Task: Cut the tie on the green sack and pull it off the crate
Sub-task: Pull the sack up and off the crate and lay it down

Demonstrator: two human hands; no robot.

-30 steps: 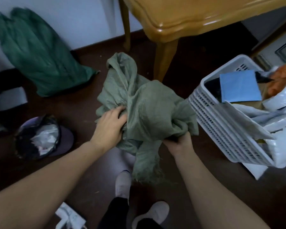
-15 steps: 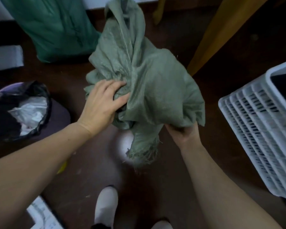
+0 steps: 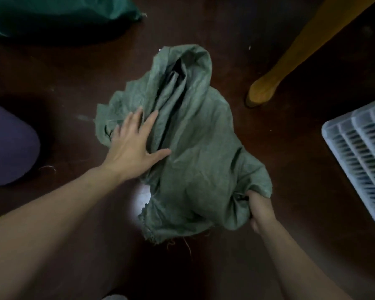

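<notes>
Green sack [image 3: 191,152] is lying crumpled on the dark floor [image 3: 290,169], apart from the white crate [image 3: 362,152] at the right edge, so the pulling-off part is looking done to me. Left hand [image 3: 132,146] is pressing flat on it with fingers spread, while right hand [image 3: 261,210] is gripping a bunched corner.

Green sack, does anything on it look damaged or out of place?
Yes. The sack lies crumpled on the floor, and its near edge is frayed, with loose threads trailing. The left hand rests flat on it; the right hand grips a corner.
</notes>
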